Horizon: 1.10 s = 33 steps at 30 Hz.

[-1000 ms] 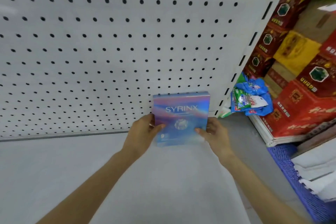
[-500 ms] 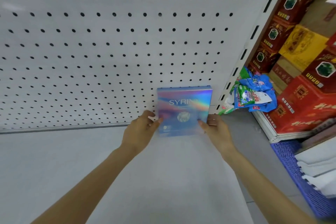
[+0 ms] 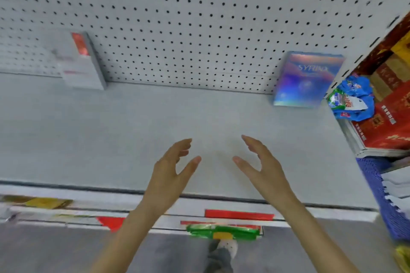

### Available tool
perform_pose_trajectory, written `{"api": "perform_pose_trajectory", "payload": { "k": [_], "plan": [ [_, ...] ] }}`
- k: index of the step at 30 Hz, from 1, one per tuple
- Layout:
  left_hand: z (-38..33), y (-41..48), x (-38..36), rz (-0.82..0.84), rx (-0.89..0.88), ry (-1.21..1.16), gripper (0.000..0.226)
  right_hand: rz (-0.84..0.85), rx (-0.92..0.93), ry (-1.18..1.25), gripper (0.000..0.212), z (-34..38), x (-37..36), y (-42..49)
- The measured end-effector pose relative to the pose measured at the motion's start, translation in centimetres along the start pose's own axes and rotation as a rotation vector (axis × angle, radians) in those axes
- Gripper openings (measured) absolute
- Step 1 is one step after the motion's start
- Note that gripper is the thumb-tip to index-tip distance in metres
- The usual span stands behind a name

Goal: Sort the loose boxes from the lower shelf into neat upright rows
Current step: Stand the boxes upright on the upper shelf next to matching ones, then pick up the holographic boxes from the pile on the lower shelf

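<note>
The iridescent SYRINX box [image 3: 307,78] stands upright at two o'clock against the pegboard [image 3: 199,17], and a grey-and-red box [image 3: 83,62] stands well apart at ten o'clock. The left hand [image 3: 170,173] and right hand [image 3: 264,168] hover spread wide, holding nothing. With no neighbours to brace them, either box could tip flat if the shelf [image 3: 155,122] is jolted.

"SYRINX" in pale capitals across upper front of blue box [image 3: 307,80], standing upright against pegboard. Smaller line beneath it too blurred to read. Grey box [image 3: 82,64] at left: red strip and faint print, illegible. Blue packets [image 3: 352,99] and red cartons [image 3: 390,126] at right: printed characters, too small and smeared. Red shelf-edge tags [image 3: 238,214]: no legible text.
</note>
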<state>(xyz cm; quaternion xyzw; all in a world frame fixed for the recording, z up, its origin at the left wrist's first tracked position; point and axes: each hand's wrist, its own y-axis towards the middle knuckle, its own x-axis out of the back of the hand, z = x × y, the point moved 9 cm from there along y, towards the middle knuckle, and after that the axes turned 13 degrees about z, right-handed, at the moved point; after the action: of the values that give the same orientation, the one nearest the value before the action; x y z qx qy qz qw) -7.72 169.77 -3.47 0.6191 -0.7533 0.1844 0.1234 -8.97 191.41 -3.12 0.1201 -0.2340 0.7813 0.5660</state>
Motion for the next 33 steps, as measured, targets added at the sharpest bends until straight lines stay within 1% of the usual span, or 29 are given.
{"api": "perform_pose_trajectory", "payload": {
  "k": [2, 4, 6, 8, 10, 13, 15, 20, 25, 29, 33],
  "plan": [
    [4.0, -6.8, 3.6, -0.089, 0.054, -0.119, 0.040, 0.109, 0.025, 0.070, 0.045, 2.9, -7.5, -2.2],
    [8.6, -13.4, 6.9, -0.154, 0.129, -0.189, 0.031, 0.163, 0.049, 0.123, 0.045, 5.0, -14.9, -4.4],
    [12.7, -19.4, 9.9, -0.207, 0.201, -0.241, 0.030, 0.217, 0.067, 0.136, 0.046, 6.5, -22.1, -6.3],
    [15.7, -24.7, 13.3, -0.281, 0.241, -0.263, 0.036, 0.305, 0.073, 0.125, 0.046, 7.8, -28.6, -7.7],
    [17.2, -28.9, 16.9, -0.343, 0.253, -0.254, 0.037, 0.376, 0.088, 0.070, 0.044, 9.6, -33.6, -8.3],
    [19.7, -33.8, 21.9, -0.429, 0.285, -0.226, 0.027, 0.488, 0.131, -0.018, 0.046, 13.6, -39.7, -8.5],
    [21.6, -36.4, 24.6, -0.481, 0.319, -0.215, 0.025, 0.553, 0.157, -0.051, 0.049, 16.0, -43.3, -8.3],
    [25.5, -40.2, 29.8, -0.601, 0.371, -0.225, 0.029, 0.684, 0.214, -0.106, 0.048, 20.5, -51.8, -6.8],
    [29.0, -41.0, 35.9, -0.626, 0.394, -0.195, 0.029, 0.776, 0.276, -0.120, 0.048, 25.1, -59.5, -3.5],
    [32.9, -39.9, 45.4, -0.682, 0.396, -0.181, 0.031, 0.783, 0.311, -0.129, 0.045, 30.2, -66.3, 1.8],
    [34.7, -39.3, 55.9, -0.717, 0.367, -0.140, 0.033, 0.805, 0.312, -0.127, 0.040, 36.4, -73.0, 7.0]
  ]
}}
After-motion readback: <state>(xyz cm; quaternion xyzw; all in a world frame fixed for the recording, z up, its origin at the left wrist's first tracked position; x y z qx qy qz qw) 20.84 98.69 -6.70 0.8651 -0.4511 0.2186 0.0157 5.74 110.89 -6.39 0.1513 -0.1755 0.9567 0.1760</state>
